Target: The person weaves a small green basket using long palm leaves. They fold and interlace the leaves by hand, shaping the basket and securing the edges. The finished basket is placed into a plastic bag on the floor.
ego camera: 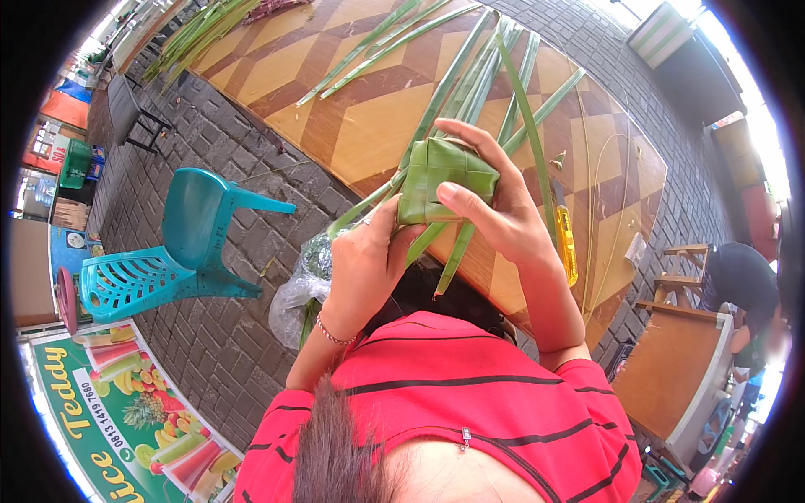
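A woven pouch of green palm leaf (440, 176), box-like with a checkered weave, is held up over the near edge of the table. My right hand (497, 201) grips it from the right, thumb on its front face and fingers over its top and far side. At its lower left corner, my left hand (377, 251) pinches it between thumb and fingers. Loose leaf ends stick out to the left and below the pouch. Behind it, long green leaf strips (465, 82) lie on the table. A yellow box cutter (566, 242) rests right of my right forearm.
The table (371, 132) has a brown-and-tan geometric top; a leaf bundle (207, 31) lies at its far left corner. A teal plastic chair (195, 220) stands on the paving at left. A clear plastic bag (295, 302) is beside my left forearm. A person (742, 283) bends at far right.
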Action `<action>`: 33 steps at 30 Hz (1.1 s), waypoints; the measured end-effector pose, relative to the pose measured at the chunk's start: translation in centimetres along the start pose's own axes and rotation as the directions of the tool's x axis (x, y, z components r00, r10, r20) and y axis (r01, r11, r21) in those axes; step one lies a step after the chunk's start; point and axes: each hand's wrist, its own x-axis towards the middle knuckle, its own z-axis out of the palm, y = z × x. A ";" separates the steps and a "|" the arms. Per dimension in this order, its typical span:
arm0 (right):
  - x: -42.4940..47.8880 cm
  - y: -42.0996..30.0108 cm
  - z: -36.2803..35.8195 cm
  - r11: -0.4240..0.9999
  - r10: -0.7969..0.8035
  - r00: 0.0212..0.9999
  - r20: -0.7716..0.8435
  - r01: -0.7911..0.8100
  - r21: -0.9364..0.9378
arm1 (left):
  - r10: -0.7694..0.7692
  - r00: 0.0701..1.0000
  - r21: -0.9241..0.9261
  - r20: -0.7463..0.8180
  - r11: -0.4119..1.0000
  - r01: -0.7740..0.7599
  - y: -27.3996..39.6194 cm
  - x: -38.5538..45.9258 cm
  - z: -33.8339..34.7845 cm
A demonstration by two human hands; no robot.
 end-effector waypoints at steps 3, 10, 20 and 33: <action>0.1 0.3 0.2 0.999 0.043 0.999 -0.030 -0.043 -0.012 | 0.078 0.997 0.108 -0.014 0.991 -0.076 -0.1 -0.1 0.0; 0.7 0.9 -0.3 0.987 0.138 0.990 -0.037 -0.134 0.089 | 0.159 0.987 0.188 -0.009 0.970 -0.154 -0.1 -0.1 -0.2; 2.0 0.8 -9.9 0.870 0.121 0.934 -0.337 0.064 0.489 | -0.007 0.983 -0.011 0.183 1.000 0.009 0.3 -0.3 -5.0; -3.3 -5.5 -14.3 0.870 -0.481 0.871 0.095 0.488 -0.067 | -0.281 0.939 0.136 0.199 0.957 0.257 -2.6 -2.9 -8.4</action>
